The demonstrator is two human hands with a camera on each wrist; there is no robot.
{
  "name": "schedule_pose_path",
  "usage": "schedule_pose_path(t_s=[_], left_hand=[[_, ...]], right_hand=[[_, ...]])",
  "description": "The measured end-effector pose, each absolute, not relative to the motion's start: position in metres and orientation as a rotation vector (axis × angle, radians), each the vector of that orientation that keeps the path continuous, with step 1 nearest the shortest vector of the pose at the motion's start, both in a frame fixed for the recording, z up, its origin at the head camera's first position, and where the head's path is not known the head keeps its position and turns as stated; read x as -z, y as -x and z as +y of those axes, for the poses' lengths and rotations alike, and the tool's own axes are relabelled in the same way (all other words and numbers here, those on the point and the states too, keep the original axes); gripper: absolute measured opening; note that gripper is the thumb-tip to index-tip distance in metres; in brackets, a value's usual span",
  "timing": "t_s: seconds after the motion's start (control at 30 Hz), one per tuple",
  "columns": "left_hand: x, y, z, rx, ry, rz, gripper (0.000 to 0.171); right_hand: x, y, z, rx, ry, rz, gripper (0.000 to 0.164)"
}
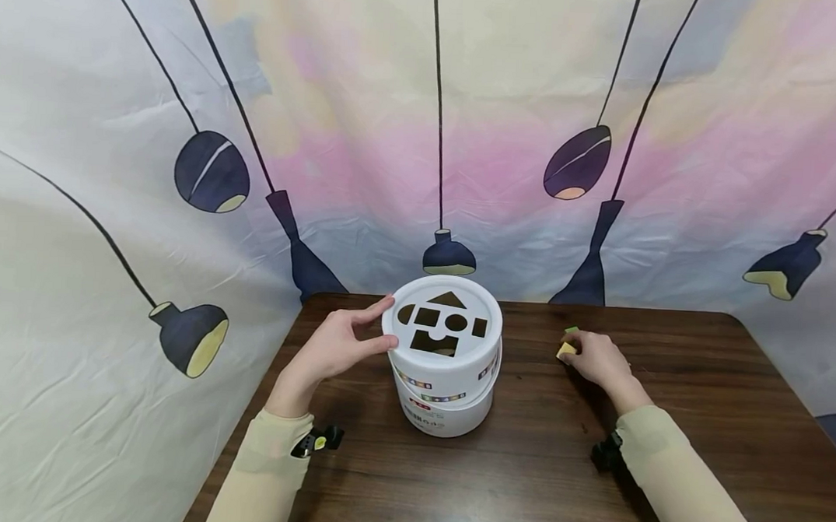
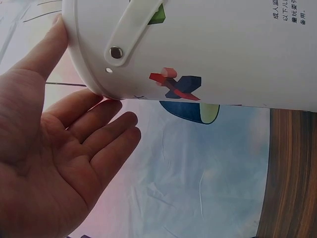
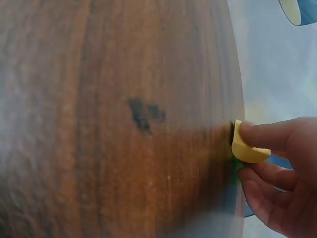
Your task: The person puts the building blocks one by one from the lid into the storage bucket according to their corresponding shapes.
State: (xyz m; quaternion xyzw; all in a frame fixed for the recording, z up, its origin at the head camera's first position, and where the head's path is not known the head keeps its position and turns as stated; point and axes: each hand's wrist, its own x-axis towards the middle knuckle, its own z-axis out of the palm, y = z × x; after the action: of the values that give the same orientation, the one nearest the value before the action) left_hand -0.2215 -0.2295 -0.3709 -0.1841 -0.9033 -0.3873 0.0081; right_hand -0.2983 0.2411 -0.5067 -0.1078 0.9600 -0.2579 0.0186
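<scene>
A white bucket (image 1: 446, 418) stands upright with a white lid (image 1: 480, 345) on top, cut with several shaped holes. My left hand (image 1: 333, 343) touches the lid's left edge with thumb and forefinger spread apart. In the left wrist view, the other fingers of the left hand (image 2: 69, 144) extend loosely beside the bucket wall (image 2: 237, 59). To the right, my right hand (image 1: 603, 362) pinches a small yellow block (image 1: 566, 350) close over the table. The right wrist view shows this yellow block (image 3: 250, 151) with a rounded side, between thumb and fingers. A green block (image 1: 571, 330) shows partly behind it.
The dark wooden table (image 1: 521, 476) reaches back to a patterned cloth (image 1: 381, 135) with painted hanging lamps. A white carrying handle (image 2: 131, 32) is riveted to the bucket's side. Dark straps with small devices sit on both wrists.
</scene>
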Motion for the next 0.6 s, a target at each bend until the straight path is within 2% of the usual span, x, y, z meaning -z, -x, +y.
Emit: schedule_pose_path(t_s=[0.33,0.6], left_hand=[[0.3735,0.2239,-0.2305,1.257,0.562,-2.831,0.073],[0.3720,0.2243,-0.2300,1.263,0.574,-2.831,0.073]], right_hand=[[0.5032,0.2988,0.2446,0.930,0.312,2.931,0.029],[0.4991,0.2972,0.2482,0.941,0.336,2.922,0.041]])
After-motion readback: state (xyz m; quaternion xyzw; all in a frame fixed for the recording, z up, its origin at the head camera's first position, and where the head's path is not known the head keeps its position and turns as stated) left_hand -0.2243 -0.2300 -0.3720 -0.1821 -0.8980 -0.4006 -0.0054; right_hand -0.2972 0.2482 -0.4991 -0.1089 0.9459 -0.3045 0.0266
